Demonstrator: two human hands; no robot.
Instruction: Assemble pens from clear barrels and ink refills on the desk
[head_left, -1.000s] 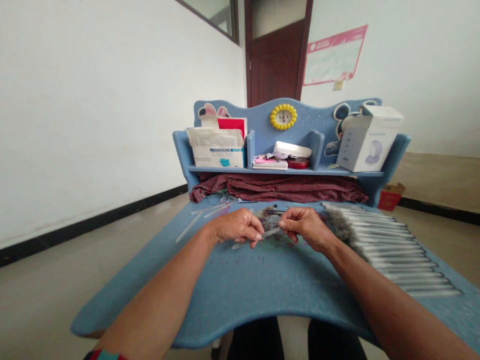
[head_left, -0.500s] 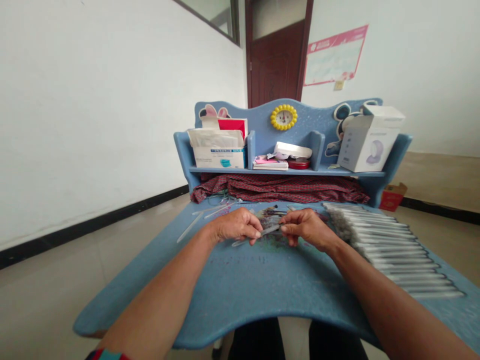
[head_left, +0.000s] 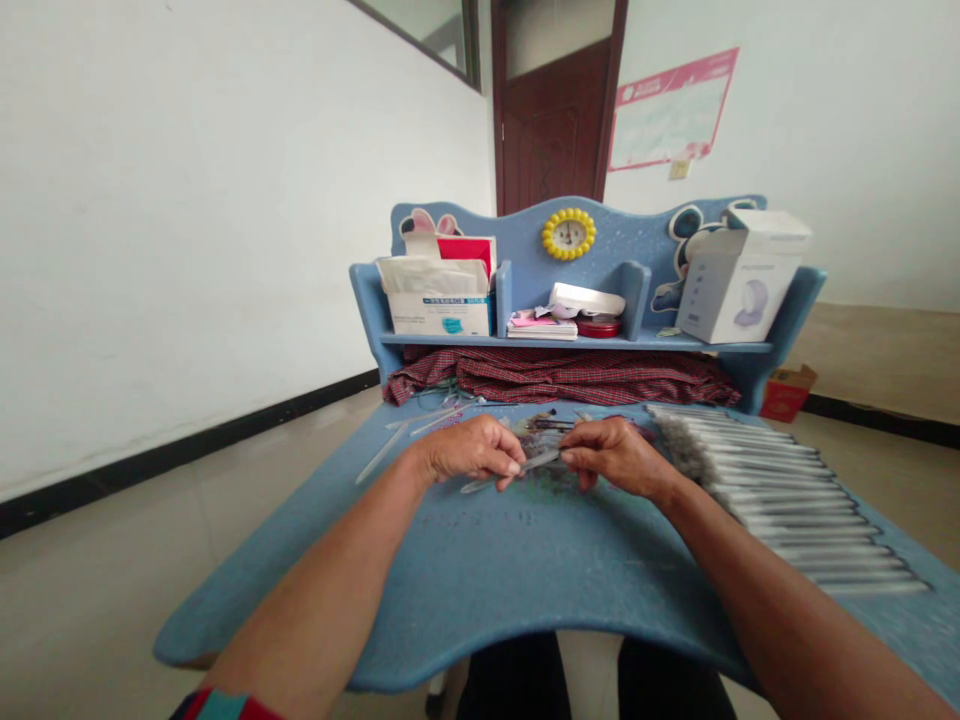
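Observation:
Between my two hands, above the middle of the blue desk (head_left: 480, 560), is a slim translucent plastic tube (head_left: 541, 459). My left hand (head_left: 480, 450) is closed in a pinch on its left part, and a clear rounded end (head_left: 474, 487) sticks out below the fingers. At the tube's right end, the thumb and fingers of my right hand (head_left: 611, 455) are pinched together, partly hiding it. Right of my hands lies a row of similar pale tubes (head_left: 810, 510) with dark tips and grey fuzzy tufts (head_left: 682, 450) at their left ends.
Loose clear tubes (head_left: 381, 455) lie at the left. Dark thin sticks (head_left: 551, 424) and fuzz sit behind my hands. A checked cloth (head_left: 562, 376) is bunched under the shelf, which holds a mask box (head_left: 442, 312), a red tin (head_left: 598, 327) and a white box (head_left: 739, 285).
Both hands keep almost the same pose and place, with the tube still between them. The whole view has shifted very slightly.

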